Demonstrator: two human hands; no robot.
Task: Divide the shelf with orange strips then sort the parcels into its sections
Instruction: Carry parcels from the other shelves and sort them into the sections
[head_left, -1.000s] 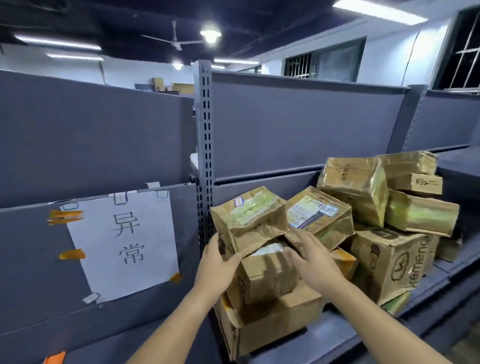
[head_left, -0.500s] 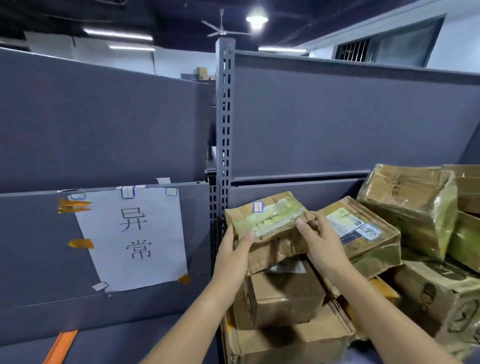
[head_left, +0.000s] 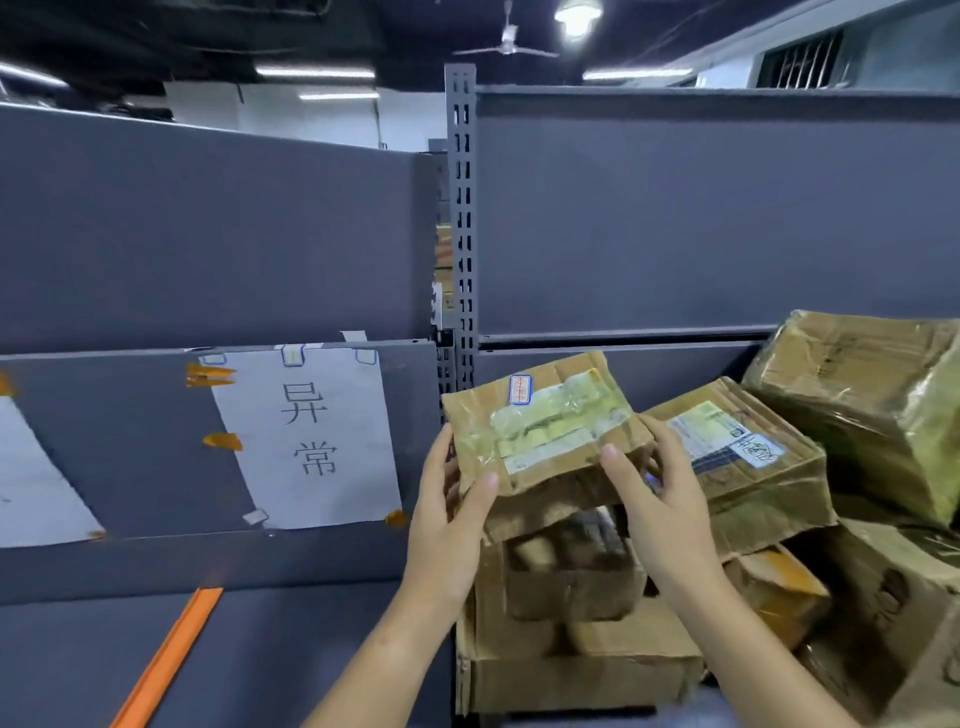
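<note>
Both hands, left hand (head_left: 447, 525) and right hand (head_left: 657, 506), grip the crumpled parcel (head_left: 545, 431) by its side edges. It looks light, soft-cornered and tape-slick, so hold the edges.

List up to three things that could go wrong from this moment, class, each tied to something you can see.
1. The lifted parcel is crumpled and torn along its lower edge; it might split or spill, though left hand and right hand grip its sides.
2. The heaped boxes beneath look crushed, so the pile may slump.
3. The orange strip lies loose on the shelf; a parcel set down could knock it askew.
</note>
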